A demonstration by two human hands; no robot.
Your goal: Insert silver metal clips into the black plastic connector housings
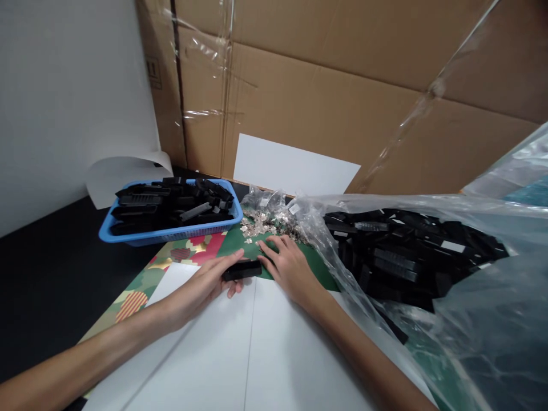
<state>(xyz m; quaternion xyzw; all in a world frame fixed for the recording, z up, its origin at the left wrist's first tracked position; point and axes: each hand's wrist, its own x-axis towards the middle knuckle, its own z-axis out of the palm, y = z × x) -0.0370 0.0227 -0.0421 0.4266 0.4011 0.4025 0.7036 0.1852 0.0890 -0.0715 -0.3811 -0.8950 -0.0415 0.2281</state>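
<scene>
My left hand (214, 279) is closed around a black plastic piece (242, 270), long and narrow with a glossy face, held just above the white sheets. To its right, my right hand (286, 264) reaches over the green surface with its fingers bent and apart. Its fingertips are close to a pile of small shiny metal pieces (257, 224). A tiny glint shows by the index fingertip; whether the finger touches a metal piece I cannot tell.
At the left back stands a blue basket (171, 234) full of black plastic parts. On the right, a large clear plastic bag (466, 302) holds many more black parts (394, 262). White sheets (214, 354) lie in front, and a cardboard box (325, 108) rises behind.
</scene>
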